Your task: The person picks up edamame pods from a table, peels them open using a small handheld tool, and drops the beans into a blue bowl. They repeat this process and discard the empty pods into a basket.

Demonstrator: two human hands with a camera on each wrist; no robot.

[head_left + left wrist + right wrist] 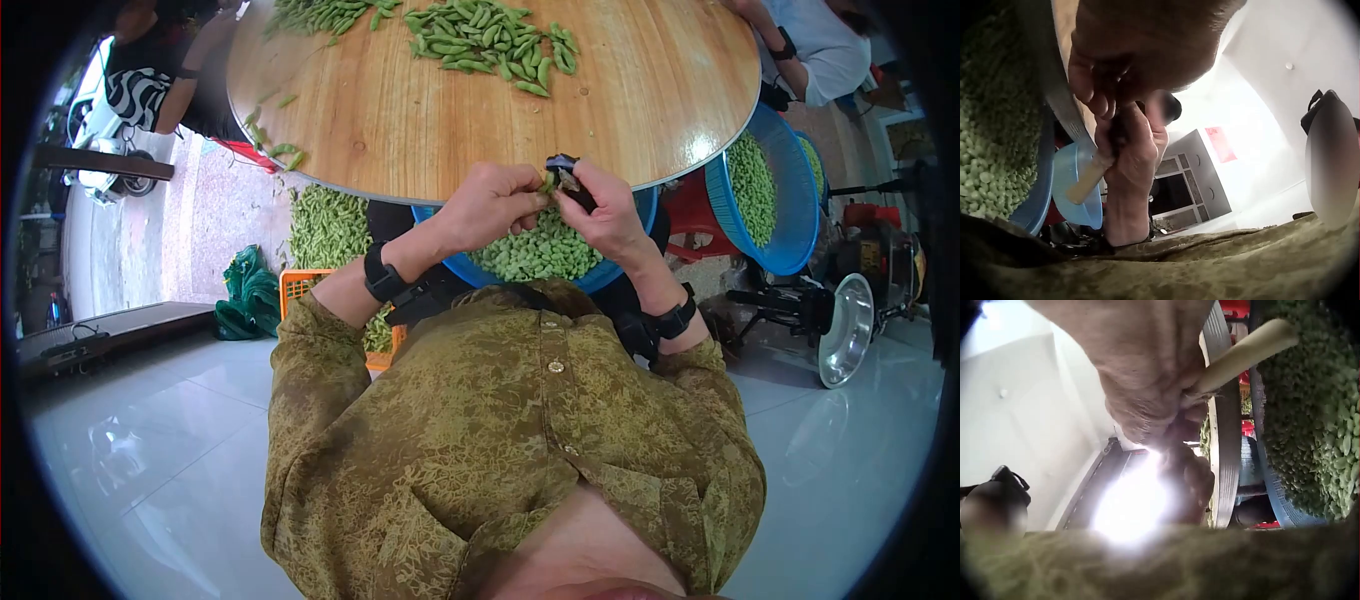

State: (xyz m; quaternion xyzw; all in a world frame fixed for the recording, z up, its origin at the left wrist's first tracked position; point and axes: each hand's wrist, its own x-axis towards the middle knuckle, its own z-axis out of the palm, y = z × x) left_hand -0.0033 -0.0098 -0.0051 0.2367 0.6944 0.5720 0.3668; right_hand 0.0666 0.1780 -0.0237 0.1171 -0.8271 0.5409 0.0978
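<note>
Both hands meet at the table's near edge, above a blue basket (455, 268) of shelled green beans (540, 250). The left hand (497, 208) pinches a green pod (549, 182) between thumb and fingers. Against the pod, the right hand (606, 212) is curled round a small dark object (562, 161), hard to make out. A pale rod-like piece (1250, 353) sticks out from the right hand (1147, 375) in the right wrist view; the left wrist view shows it (1087, 182) too.
Unshelled pods (485, 38) lie on the round wooden table (400, 120). Another blue basket (790, 190) of beans stands at right. An orange crate (294, 285) and pods (328, 228) are at left. Two other people sit across the table. A metal basin (846, 330) is at right.
</note>
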